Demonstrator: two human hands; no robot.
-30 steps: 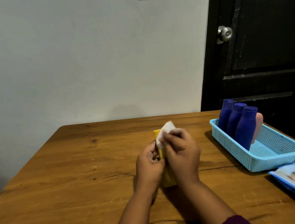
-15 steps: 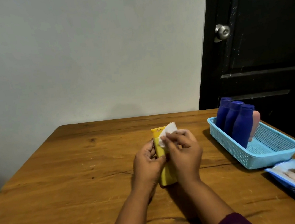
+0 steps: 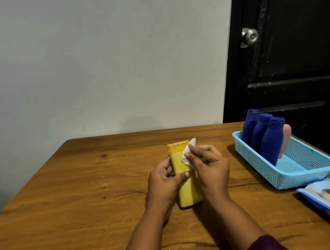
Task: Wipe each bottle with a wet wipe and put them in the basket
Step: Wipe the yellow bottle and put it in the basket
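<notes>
- The left hand [image 3: 163, 185] gripped the yellow bottle [image 3: 185, 186] over the desk [image 3: 65, 199], thumb across its front.
- The right hand [image 3: 208, 167] pinched the wet wipe [image 3: 186, 156] against its upper side; wiping seemed unfinished.
- Beyond, the basket [image 3: 287, 179] held three blue bottles [image 3: 270, 141] and a pink bottle [image 3: 286, 137]; apparently only the yellow one was left.

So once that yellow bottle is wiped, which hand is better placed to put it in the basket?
Probably the left hand: it grips the yellow bottle, while the right hand pinches the wet wipe in its fingers. The basket sits on the right, though, so the left would reach across.
</notes>
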